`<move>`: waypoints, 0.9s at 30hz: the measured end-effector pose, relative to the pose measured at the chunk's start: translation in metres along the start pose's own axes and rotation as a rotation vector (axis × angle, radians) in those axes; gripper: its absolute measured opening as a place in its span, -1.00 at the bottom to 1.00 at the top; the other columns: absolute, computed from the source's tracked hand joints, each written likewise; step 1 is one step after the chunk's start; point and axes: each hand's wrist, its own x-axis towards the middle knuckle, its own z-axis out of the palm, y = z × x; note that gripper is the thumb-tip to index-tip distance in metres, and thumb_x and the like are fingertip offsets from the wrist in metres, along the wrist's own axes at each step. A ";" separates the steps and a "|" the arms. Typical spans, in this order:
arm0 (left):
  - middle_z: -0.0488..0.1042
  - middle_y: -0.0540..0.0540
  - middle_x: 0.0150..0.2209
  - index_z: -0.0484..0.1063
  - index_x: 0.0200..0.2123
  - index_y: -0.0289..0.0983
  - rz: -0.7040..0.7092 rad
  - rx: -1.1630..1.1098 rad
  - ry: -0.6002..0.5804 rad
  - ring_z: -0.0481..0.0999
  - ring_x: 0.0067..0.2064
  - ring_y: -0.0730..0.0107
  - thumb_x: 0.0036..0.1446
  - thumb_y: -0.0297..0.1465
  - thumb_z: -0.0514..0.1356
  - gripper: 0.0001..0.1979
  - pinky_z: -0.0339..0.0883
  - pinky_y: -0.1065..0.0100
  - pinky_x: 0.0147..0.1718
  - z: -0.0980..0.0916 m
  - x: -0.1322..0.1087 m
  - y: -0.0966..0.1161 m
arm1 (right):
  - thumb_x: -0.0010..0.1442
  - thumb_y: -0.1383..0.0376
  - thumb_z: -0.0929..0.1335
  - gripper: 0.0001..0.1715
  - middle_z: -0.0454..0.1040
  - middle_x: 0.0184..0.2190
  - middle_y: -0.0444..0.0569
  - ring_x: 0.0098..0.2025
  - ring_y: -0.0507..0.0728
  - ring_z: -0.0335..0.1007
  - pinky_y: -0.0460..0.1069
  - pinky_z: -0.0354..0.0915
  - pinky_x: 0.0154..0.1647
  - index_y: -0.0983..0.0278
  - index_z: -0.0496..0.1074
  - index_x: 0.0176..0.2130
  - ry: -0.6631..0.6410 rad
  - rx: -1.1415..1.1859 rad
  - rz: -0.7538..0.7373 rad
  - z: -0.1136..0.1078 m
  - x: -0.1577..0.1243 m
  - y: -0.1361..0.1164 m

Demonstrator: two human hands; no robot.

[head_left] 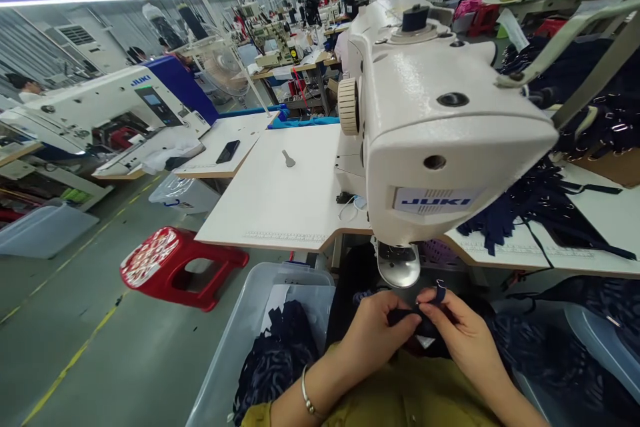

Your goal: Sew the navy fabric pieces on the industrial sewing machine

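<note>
Bracelet point(305, 391): I see a silver-toned band
Left hand point(367, 333): bare, beyond the bracelet
Sleeve point(257, 415): olive-yellow, behind the bracelet
Top point(400, 393): matching olive-yellow

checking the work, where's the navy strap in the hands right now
In the head view, the navy strap sits low, right of centre, held by the left hand and right hand, just below the nearest sewing machine.
</note>
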 end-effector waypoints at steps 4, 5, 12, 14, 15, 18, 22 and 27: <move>0.48 0.01 -0.42 0.49 -0.39 -0.26 0.083 0.023 0.021 0.45 -0.36 0.46 0.08 -0.42 0.25 -0.96 0.29 0.49 -0.35 0.004 0.000 -0.004 | 0.18 0.06 0.33 -0.75 0.53 -0.35 -0.12 -0.28 0.10 0.48 -0.12 0.38 -0.27 0.17 0.47 -0.30 0.024 -0.104 -0.020 -0.001 -0.002 0.005; 0.49 0.00 -0.38 0.50 -0.37 -0.25 0.108 0.028 0.024 0.46 -0.33 0.46 0.09 -0.45 0.24 -0.97 0.29 0.49 -0.31 0.004 0.000 -0.005 | 0.18 0.06 0.32 -0.74 0.54 -0.36 -0.12 -0.29 0.10 0.48 -0.12 0.37 -0.29 0.17 0.47 -0.30 0.027 -0.137 -0.026 0.000 -0.001 0.006; 0.49 -0.02 -0.31 0.53 -0.28 -0.23 0.167 0.024 0.023 0.47 -0.30 0.46 0.10 -0.44 0.26 -0.91 0.30 0.49 -0.29 0.005 0.001 -0.006 | 0.24 0.04 0.27 -0.68 0.51 -0.43 -0.13 -0.37 0.09 0.45 -0.12 0.35 -0.37 0.19 0.44 -0.34 0.003 -0.233 -0.058 0.002 0.001 0.004; 0.49 0.00 -0.39 0.53 -0.34 -0.25 0.090 0.014 0.006 0.46 -0.35 0.46 0.10 -0.44 0.24 -0.94 0.30 0.49 -0.35 0.003 0.001 -0.002 | 0.23 0.06 0.29 -0.71 0.51 -0.42 -0.12 -0.36 0.09 0.44 -0.11 0.35 -0.34 0.18 0.45 -0.33 -0.006 -0.242 -0.084 0.001 0.001 0.001; 0.49 0.01 -0.42 0.52 -0.35 -0.26 0.060 0.011 -0.004 0.46 -0.37 0.45 0.10 -0.43 0.23 -0.94 0.30 0.49 -0.38 0.002 0.001 0.001 | 0.23 0.07 0.30 -0.73 0.51 -0.40 -0.12 -0.34 0.10 0.44 -0.11 0.35 -0.31 0.18 0.46 -0.32 -0.007 -0.240 -0.108 0.001 0.001 0.000; 0.49 0.02 -0.46 0.53 -0.35 -0.27 0.041 0.015 -0.019 0.45 -0.42 0.45 0.12 -0.38 0.21 -0.90 0.28 0.48 -0.43 -0.001 0.002 0.005 | 0.24 0.12 0.31 -0.78 0.50 -0.35 -0.09 -0.27 0.12 0.43 -0.09 0.35 -0.23 0.17 0.47 -0.30 0.004 -0.189 -0.192 0.001 0.000 -0.004; 0.48 0.00 -0.43 0.54 -0.33 -0.25 0.076 0.047 0.010 0.45 -0.41 0.46 0.13 -0.40 0.21 -0.90 0.27 0.49 -0.43 0.001 0.001 0.001 | 0.24 0.13 0.31 -0.77 0.45 -0.41 -0.09 -0.33 0.11 0.41 -0.10 0.36 -0.28 0.18 0.46 -0.35 0.003 -0.072 -0.179 0.000 0.000 -0.006; 0.42 -0.03 -0.44 0.49 -0.25 -0.27 0.484 0.353 0.129 0.40 -0.45 0.47 0.25 -0.42 0.11 -0.85 0.23 0.48 -0.48 0.002 -0.004 -0.004 | 0.14 0.18 0.41 -0.87 0.43 -0.35 -0.10 -0.32 0.10 0.40 -0.10 0.38 -0.33 0.15 0.46 -0.27 -0.177 0.070 -0.113 -0.008 0.000 -0.009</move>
